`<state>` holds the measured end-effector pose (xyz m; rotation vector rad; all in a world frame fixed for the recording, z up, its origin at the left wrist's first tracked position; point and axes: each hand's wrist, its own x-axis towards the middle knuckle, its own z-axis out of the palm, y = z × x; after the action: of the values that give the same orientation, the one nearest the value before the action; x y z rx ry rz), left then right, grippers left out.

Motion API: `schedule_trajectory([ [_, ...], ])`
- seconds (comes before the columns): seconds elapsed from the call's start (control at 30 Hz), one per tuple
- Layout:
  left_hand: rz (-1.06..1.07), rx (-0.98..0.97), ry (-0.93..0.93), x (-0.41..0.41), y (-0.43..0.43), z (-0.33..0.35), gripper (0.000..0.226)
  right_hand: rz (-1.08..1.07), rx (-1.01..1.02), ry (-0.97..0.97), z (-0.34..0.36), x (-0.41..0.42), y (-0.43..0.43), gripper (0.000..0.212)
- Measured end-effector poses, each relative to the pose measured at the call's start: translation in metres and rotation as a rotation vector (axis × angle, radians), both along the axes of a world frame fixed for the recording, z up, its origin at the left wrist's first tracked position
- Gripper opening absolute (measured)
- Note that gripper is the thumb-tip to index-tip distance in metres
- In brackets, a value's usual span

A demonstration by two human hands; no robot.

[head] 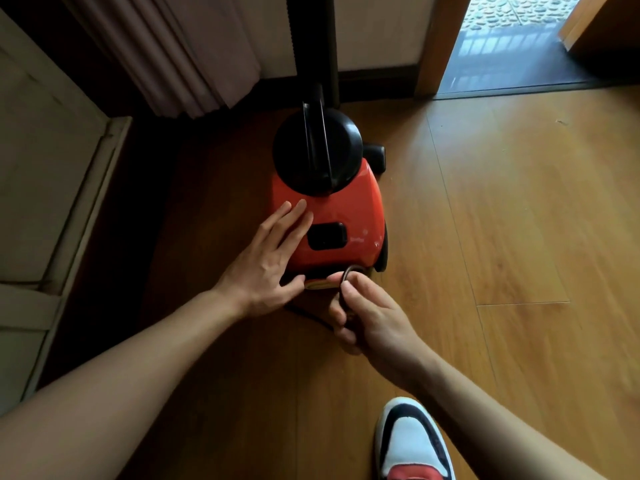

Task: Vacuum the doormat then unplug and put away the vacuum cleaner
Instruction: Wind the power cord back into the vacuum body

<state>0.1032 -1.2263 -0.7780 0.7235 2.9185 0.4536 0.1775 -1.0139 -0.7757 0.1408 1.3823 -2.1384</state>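
**Vacuum cleaner on floor, cord at its near end in hand**

Obs. 1: The red plastic canister vacuum cleaner [349, 206] stands on the brown wood-plank floor [502, 237], in the centre of the frame, slightly above the middle. Its long axis runs nearly straight up and down the picture. The far end, with the round black dome and the upright black carry handle [317, 147], points to the top of the frame, toward the wall. The near end faces the bottom of the frame. A black rectangular panel [327, 236] sits on the red top surface, near the near end.

Obs. 2: The left hand [266, 268] lies flat on the left side of the red body. Its fingers [294, 216] are straight and slightly spread, pointing to the upper right, and the thumb lies against the near lower edge of the body.

Obs. 3: The right hand [370, 317] is just below the near end of the vacuum cleaner. Thumb and forefinger pinch a thin black cord [344, 273] that curves in a small loop right at the near edge of the body. The other fingers are curled under. A dark stretch of cord shows on the floor between the two hands.

Obs. 4: A white, black and red sneaker [412, 441] is at the lower right. A pleated mauve curtain [180, 53] hangs at the upper left, and an open doorway [512, 39] with a wooden frame is at the upper right.
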Motion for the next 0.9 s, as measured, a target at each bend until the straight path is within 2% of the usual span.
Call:
schedule_trajectory([
  [0.17, -0.037, 0.039, -0.101, -0.006, -0.009, 0.010, 0.077, 0.082, 0.124, 0.085, -0.011, -0.002, -0.030, 0.023],
  [0.43, -0.060, 0.007, -0.070, -0.011, -0.014, 0.006, 0.089, 0.127, 0.287, 0.112, -0.027, -0.015, -0.070, 0.032],
  [0.57, -0.060, 0.000, 0.003, -0.011, -0.013, -0.002, 0.099, 0.102, 0.302, 0.157, -0.044, -0.020, -0.094, 0.016],
  [0.63, -0.063, -0.012, 0.034, -0.010, -0.013, -0.005, 0.102, 0.100, 0.282, 0.103, -0.052, -0.020, -0.104, 0.017],
  [0.77, -0.052, -0.084, 0.105, -0.008, -0.011, -0.010, 0.108, 0.103, 0.295, -0.012, -0.063, -0.026, -0.111, 0.043],
  [0.9, -0.019, -0.148, 0.131, -0.005, -0.004, -0.017, 0.112, 0.100, 0.290, -0.127, -0.076, -0.027, -0.114, 0.042],
])
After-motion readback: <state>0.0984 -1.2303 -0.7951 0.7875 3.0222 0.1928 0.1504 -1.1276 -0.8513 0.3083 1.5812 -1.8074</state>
